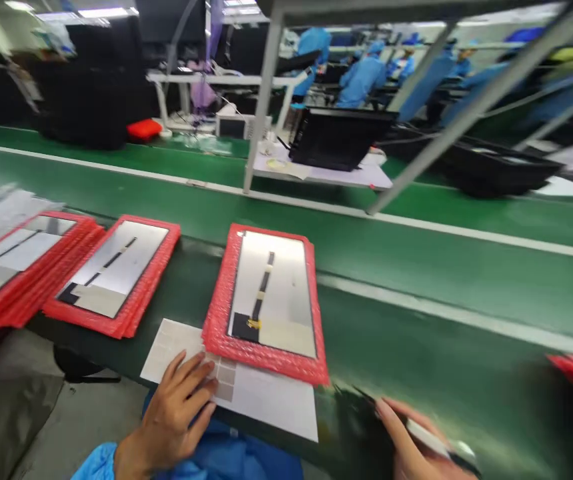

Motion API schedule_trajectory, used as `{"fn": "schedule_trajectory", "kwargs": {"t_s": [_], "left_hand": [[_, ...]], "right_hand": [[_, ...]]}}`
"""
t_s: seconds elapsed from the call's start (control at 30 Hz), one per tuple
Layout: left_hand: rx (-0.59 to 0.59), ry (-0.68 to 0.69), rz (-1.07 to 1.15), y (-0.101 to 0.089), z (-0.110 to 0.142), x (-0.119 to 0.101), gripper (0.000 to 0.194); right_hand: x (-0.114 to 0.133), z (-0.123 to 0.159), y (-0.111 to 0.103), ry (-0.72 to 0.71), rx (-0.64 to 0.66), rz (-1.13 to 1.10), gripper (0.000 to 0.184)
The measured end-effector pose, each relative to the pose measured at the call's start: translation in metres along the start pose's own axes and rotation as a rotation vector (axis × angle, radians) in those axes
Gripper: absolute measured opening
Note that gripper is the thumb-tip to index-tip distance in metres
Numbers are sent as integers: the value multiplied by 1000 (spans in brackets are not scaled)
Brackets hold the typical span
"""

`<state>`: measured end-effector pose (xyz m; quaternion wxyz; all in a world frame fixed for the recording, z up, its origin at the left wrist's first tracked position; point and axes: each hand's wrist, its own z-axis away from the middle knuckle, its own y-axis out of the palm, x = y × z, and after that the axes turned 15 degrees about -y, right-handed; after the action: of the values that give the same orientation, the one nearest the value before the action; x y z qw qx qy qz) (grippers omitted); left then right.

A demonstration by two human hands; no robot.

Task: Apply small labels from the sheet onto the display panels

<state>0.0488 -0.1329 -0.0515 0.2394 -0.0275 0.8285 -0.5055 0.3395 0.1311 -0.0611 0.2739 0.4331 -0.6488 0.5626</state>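
Observation:
My left hand [179,410] lies with fingers stretched over a white sheet of grey stickers [225,383], fingertips beside the near edge of a red bubble-wrap pad. On that pad [271,367] rests a flat display panel [286,293], its silvery back facing up, with a dark flex cable [263,287] running along it. The pad covers part of the sheet. At the lower right, my right hand [411,443] is closed around a slim pointed tool [426,437], dark at the tip and pale along the body. Its exact kind is unclear.
Two stacks of red pads with similar panels, the nearer stack [116,273] and the farther-left stack [21,260], stand to the left. Clear plastic bags [6,210] lie behind them. Metal frame legs [263,100] rise beyond the green bench [416,353]. Blue-clad people work behind.

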Motion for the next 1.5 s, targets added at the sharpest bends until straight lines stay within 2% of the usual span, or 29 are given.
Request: {"fn": "schedule_trajectory", "kwargs": {"t_s": [0.07, 0.13, 0.27, 0.57, 0.73, 0.77, 0.83, 0.93, 1.03, 1.23, 1.5], "left_hand": [[2, -14, 84, 4, -2, -12, 29], [15, -21, 129, 10, -4, -22, 29], [32, -8, 150, 19, -6, -37, 31], [79, 63, 199, 14, -2, -48, 26], [103, 105, 177, 13, -13, -58, 27], [116, 119, 144, 15, -16, -60, 31], [144, 124, 31, 20, -21, -61, 45], [184, 100, -119, 28, -23, -60, 63], [208, 102, -135, 32, -20, -58, 64], [254, 91, -127, 29, -16, -61, 64], [272, 27, -92, 30, -16, -64, 65]], "right_hand": [[2, -2, -9, -58, -14, 119, 41], [4, -6, -13, -127, -56, 122, 44], [5, -9, -15, -141, -99, 86, 39], [3, -5, -11, -218, -124, 56, 30], [24, 12, -6, -442, -290, 72, 16], [32, 18, -5, -484, -277, 50, 11], [49, 31, -2, -516, -153, -9, 7], [72, 47, 9, -481, 153, -151, 6], [86, 55, 27, -395, 325, -264, 6], [93, 52, 57, -259, 386, -360, 8], [88, 53, 66, -192, 392, -378, 14]]}}
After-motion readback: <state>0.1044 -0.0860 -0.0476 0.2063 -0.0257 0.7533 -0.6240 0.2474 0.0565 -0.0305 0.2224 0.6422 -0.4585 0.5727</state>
